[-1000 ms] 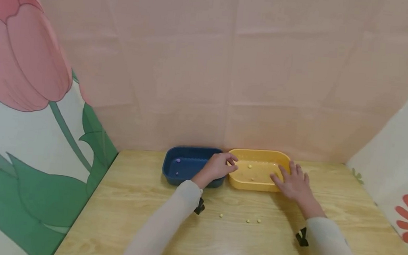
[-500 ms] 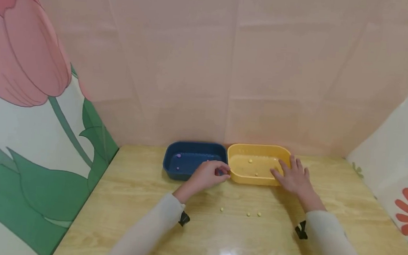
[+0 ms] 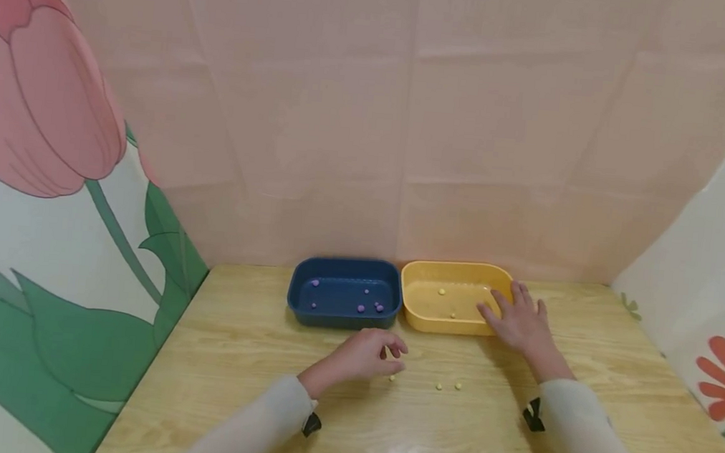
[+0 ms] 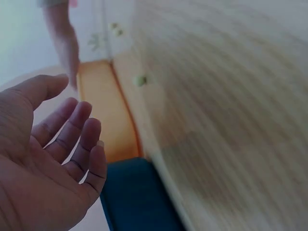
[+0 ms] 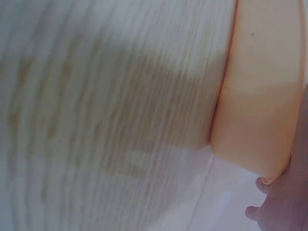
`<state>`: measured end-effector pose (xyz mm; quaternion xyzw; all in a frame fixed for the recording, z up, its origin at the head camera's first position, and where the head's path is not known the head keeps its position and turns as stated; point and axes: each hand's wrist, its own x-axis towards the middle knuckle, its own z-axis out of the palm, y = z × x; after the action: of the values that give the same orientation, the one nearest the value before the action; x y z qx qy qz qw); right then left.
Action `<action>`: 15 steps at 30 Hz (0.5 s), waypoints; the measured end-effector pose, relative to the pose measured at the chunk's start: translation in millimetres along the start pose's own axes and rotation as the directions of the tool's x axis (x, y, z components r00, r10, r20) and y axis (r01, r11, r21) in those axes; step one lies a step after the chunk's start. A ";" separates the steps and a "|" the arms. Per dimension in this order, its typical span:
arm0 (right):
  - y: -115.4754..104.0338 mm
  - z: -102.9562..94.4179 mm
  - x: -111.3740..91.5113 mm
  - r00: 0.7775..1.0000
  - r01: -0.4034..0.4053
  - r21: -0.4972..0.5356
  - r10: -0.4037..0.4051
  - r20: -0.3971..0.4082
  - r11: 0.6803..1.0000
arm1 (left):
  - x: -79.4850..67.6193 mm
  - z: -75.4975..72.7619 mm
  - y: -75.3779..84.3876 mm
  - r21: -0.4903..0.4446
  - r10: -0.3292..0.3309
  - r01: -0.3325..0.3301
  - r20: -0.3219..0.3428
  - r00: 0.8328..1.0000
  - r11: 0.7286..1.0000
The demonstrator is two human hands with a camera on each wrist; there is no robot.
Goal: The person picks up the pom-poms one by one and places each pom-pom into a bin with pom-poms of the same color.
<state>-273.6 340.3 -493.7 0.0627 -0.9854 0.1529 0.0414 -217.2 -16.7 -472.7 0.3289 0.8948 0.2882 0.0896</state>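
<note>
My left hand hovers over the wooden table, in front of the blue tray, with fingers loosely curved. The left wrist view shows the left hand with nothing in its palm or fingers. A small yellow bead lies just under its fingertips in the head view. Two more yellow beads are farther right. My right hand rests with spread fingers at the right end of the yellow tray. In the right wrist view, its fingers show by the tray's corner.
Several purple beads lie inside the blue tray. Two yellow beads are in the yellow tray. Both trays stand side by side against a pink cloth backdrop, with flower-printed panels on either side.
My left hand has moved back from between the trays, toward the front of the table, uncovering the purple beads in the blue tray. The right hand stays at the yellow tray.
</note>
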 end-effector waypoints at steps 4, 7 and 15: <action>1.6 1.0 -0.1 1.000 0.007 -0.014 -0.007 -0.001 1.000 | -4.8 6.0 -3.5 0.040 -0.019 0.018 0.031 0.999 0.999; 2.3 -1.1 -0.9 1.000 0.020 -0.022 -0.019 0.012 1.000 | -7.4 10.0 -5.9 0.041 -0.042 0.040 0.053 0.998 0.998; 10.6 -2.8 0.7 0.997 0.079 -0.023 -0.080 -0.003 0.997 | -12.1 16.3 -5.0 0.054 -0.045 0.041 0.085 0.995 0.998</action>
<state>-275.6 351.1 -494.1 0.1011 -0.9837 0.1402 0.0500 -204.9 -20.1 -489.2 0.3240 0.9042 0.2484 0.1256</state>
